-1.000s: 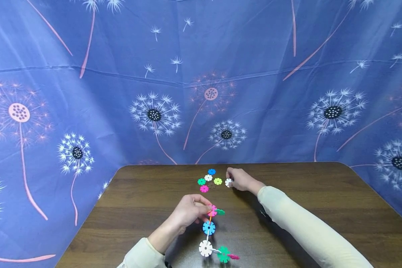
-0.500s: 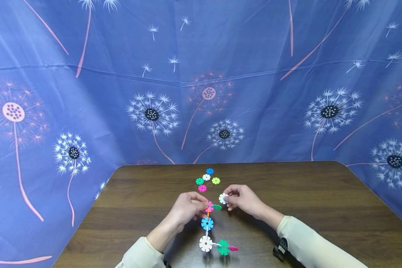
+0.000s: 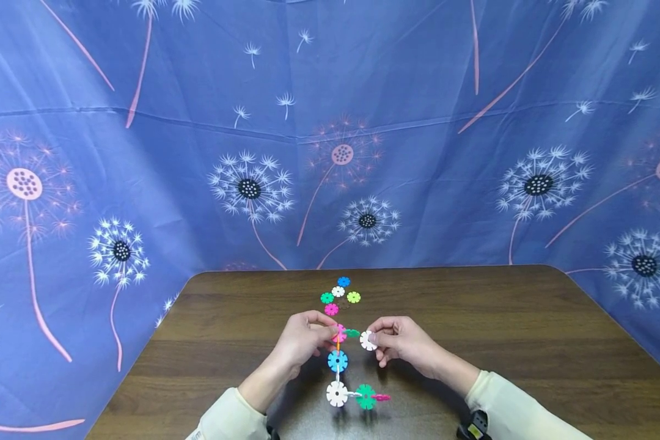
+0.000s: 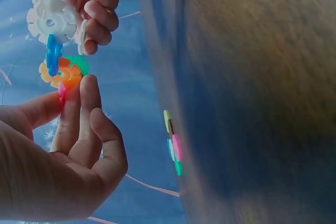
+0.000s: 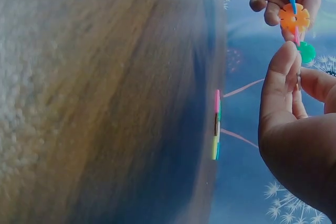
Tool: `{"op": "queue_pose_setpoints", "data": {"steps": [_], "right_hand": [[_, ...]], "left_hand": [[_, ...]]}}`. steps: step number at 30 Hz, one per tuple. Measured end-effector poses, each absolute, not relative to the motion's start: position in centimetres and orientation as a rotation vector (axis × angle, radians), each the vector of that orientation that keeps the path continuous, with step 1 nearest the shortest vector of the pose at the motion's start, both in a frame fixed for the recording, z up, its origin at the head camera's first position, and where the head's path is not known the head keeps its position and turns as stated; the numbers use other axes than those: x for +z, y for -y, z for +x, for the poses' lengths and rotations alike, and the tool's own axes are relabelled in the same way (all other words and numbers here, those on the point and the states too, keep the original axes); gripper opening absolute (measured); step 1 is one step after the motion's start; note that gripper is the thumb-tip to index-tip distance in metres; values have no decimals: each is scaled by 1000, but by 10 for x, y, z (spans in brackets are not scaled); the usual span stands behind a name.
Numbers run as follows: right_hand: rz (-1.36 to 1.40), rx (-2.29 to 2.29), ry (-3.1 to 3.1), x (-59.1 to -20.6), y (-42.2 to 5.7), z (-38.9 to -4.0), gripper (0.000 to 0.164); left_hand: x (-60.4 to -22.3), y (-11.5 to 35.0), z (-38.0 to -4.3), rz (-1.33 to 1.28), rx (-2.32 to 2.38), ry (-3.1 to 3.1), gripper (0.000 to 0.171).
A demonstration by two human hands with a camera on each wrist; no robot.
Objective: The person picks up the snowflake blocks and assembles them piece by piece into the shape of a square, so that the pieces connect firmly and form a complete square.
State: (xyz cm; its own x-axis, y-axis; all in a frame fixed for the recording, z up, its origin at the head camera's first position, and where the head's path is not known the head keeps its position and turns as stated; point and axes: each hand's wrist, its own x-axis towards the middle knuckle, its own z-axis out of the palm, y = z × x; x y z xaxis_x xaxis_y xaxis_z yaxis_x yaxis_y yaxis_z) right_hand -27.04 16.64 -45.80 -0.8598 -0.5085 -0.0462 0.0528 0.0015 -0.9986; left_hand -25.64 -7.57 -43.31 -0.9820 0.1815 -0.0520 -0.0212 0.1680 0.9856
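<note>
My left hand (image 3: pixel 302 339) pinches a pink notched disc (image 3: pixel 340 333) at the top end of a chain of interlocking snowflake discs. From that pink disc a green disc (image 3: pixel 352 333) juts right. Below it follow an orange disc (image 4: pixel 63 73), a blue disc (image 3: pixel 338 361), a white disc (image 3: pixel 337 394), a lower green disc (image 3: pixel 365 396) and a dark pink disc (image 3: pixel 382 397). Between thumb and fingers, my right hand (image 3: pixel 404 343) pinches a loose white disc (image 3: pixel 368 340), held just right of the upper green disc, with a small gap in the head view.
Farther back on the brown wooden table (image 3: pixel 473 318) lies a cluster of loose discs: blue (image 3: pixel 343 282), white (image 3: pixel 338 291), green (image 3: pixel 327 297), yellow (image 3: pixel 354 297), pink (image 3: pixel 331 309) and brown. A blue dandelion-print cloth (image 3: pixel 445 153) hangs behind the table.
My right hand has brought the white disc from beside the far cluster toward me, up to the chain's green disc. My left hand keeps its pinch, and the chain has risen slightly in view.
</note>
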Motion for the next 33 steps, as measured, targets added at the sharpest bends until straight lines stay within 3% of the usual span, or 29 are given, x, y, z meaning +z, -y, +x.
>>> {"op": "queue_pose_setpoints", "data": {"steps": [33], "right_hand": [[-586,-1923,-1812,-455,-165,-269,20]], "left_hand": [[-434,70,-252,197,1915,-2243,12]]}}
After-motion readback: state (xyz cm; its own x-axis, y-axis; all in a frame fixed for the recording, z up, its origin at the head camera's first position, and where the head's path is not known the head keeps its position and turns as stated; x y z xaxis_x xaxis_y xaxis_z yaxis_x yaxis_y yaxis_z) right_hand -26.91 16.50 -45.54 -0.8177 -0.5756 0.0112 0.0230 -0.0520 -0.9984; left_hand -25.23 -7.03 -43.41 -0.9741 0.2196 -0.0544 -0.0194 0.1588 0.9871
